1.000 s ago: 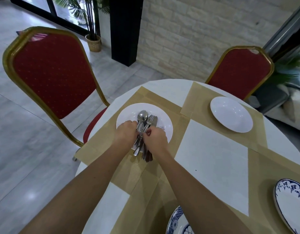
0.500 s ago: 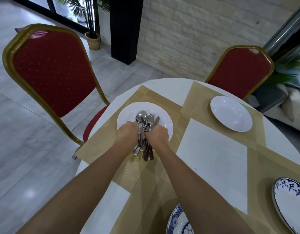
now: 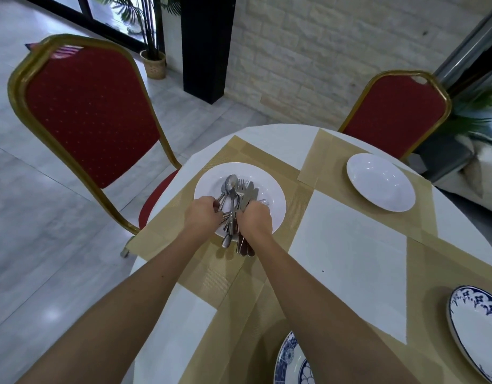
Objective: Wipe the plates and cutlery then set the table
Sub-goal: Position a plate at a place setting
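Observation:
A bundle of cutlery [image 3: 236, 198], spoons, forks and brown-handled knives, lies across a white plate [image 3: 269, 184] on a tan placemat [image 3: 167, 234] at the table's left side. My left hand [image 3: 202, 216] grips the spoon handles on the left of the bundle. My right hand [image 3: 254, 218] is closed around the knives and forks on the right. The handles stick out over the plate's near rim. A second white plate [image 3: 380, 182] stands empty on the far right placemat.
Two blue-patterned plates sit near me, one at the bottom [image 3: 292, 361] and one at the right edge [image 3: 477, 328]. Red chairs with gold frames stand at the left [image 3: 92, 115] and far right [image 3: 394, 109]. The round table [image 3: 347, 261] has a white cloth.
Both hands stayed on the cutlery over the white plate; the bundle has spread slightly as the hands drew a little apart.

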### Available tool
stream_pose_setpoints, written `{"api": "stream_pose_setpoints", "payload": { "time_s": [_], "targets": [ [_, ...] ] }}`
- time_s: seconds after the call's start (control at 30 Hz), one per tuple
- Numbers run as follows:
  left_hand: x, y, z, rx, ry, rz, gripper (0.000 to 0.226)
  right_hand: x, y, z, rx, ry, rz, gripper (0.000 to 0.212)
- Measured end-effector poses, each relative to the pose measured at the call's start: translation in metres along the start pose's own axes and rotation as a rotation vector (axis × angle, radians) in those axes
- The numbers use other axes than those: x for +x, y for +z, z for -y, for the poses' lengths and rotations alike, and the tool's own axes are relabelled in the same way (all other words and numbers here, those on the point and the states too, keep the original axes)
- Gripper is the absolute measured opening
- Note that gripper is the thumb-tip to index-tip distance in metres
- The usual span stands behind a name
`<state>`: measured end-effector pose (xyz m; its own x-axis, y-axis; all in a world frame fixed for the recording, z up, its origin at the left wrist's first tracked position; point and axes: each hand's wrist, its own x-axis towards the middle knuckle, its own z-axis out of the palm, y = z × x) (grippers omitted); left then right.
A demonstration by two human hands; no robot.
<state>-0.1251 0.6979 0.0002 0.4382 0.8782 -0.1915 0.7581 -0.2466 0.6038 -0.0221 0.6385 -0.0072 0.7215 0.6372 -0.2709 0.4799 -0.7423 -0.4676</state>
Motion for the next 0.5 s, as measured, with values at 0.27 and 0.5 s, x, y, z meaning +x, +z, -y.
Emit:
{"api": "stream_pose_setpoints", "payload": {
  "time_s": [0.27, 0.5],
  "targets": [
    [-0.006, -0.009, 0.011, -0.195, -0.078, -0.058, 0.024, 0.004, 0.002, 0.0, 0.273, 0.133, 0.026, 0.025],
    [-0.026, -0.02, 0.012, -0.423, -0.074, -0.05, 0.033, -0.021, -0.028, -0.014, 0.627, 0.158, 0.086, 0.023]
  ]
}}
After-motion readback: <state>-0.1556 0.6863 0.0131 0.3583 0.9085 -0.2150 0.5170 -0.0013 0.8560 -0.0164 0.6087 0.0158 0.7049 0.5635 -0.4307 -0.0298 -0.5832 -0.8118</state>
